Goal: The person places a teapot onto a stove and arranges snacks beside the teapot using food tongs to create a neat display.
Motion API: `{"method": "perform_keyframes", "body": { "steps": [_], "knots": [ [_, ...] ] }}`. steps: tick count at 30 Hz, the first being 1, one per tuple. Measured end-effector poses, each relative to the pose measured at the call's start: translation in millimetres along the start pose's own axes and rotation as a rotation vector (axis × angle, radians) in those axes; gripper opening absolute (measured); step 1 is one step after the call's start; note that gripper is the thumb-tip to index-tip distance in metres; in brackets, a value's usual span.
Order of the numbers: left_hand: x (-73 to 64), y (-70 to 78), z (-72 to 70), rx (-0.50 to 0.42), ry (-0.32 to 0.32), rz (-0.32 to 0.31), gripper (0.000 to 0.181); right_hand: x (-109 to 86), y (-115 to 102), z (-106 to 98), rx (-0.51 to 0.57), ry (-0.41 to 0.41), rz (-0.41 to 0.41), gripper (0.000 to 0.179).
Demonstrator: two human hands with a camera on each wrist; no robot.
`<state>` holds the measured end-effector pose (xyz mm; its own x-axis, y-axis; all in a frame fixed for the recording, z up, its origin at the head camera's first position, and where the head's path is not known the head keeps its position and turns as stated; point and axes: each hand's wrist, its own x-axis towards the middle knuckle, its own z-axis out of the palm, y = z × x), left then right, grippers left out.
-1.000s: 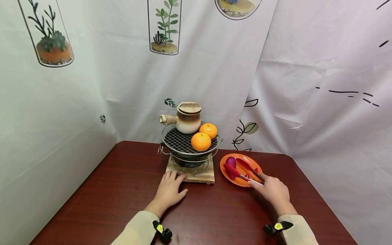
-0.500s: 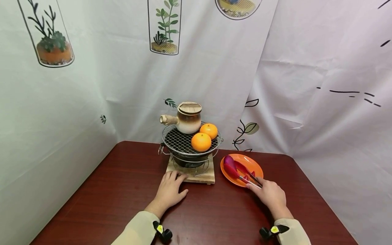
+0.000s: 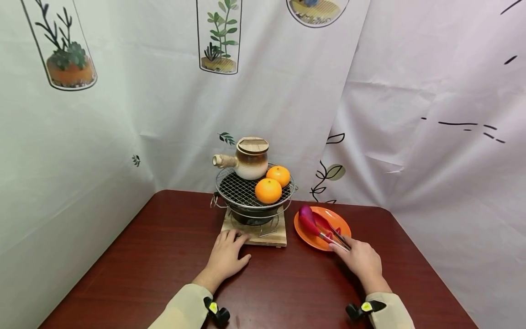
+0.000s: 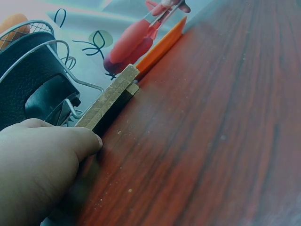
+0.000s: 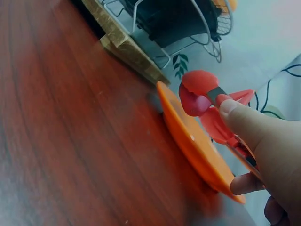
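My right hand (image 3: 363, 260) grips red-tipped tongs (image 3: 310, 227) by their metal arms, thumb on one side. Between the red tips sits a smooth purple oval thing (image 3: 306, 211), its lower part hidden by them; its kind I cannot tell. Both overlap the left part of an orange plate (image 3: 336, 217), where small red pieces (image 3: 338, 230) also show. In the right wrist view the purple thing (image 5: 190, 103) appears under the near tip, beside the plate's rim. My left hand (image 3: 225, 257) rests with relaxed fingers at the front left edge of a wooden board (image 3: 280, 236).
On the board stands a round black grill (image 3: 250, 216) with a wire mesh (image 3: 238, 189). It bears a lidded clay pot (image 3: 250, 165), handle pointing left, and two oranges (image 3: 268, 191). The dark red table (image 3: 271, 278) meets hanging printed cloth at the back and sides.
My right hand has shifted slightly left, and the tong tips have come closer together around the purple thing, which now leans left. The left hand stays in place.
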<state>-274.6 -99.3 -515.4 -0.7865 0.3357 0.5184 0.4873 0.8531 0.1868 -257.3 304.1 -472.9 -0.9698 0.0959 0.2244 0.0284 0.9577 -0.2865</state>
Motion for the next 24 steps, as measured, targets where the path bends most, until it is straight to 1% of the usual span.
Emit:
{"method": "perform_keyframes", "body": {
  "steps": [2, 8, 14, 21, 24],
  "knots": [
    [-0.4, -0.3, 0.0, 0.001, 0.003, 0.001, 0.049, -0.3, -1, -2, 0.01, 0.008, 0.001, 0.094],
    [-0.6, -0.2, -0.1, 0.0, -0.009, 0.0, 0.048, -0.9, -6, -12, 0.025, 0.028, 0.013, 0.087],
    [-0.3, -0.3, -0.5, 0.002, -0.013, -0.004, 0.048, 3.8, -13, -28, 0.006, 0.08, -0.015, 0.082],
    [0.2, -0.7, 0.2, 0.002, -0.019, -0.01, 0.047, 9.7, -18, -49, -0.014, 0.104, -0.036, 0.091],
    [0.4, -0.9, 0.3, 0.001, -0.02, -0.01, 0.047, 10.6, -20, -58, -0.02, 0.126, -0.052, 0.088]
  ]
}}
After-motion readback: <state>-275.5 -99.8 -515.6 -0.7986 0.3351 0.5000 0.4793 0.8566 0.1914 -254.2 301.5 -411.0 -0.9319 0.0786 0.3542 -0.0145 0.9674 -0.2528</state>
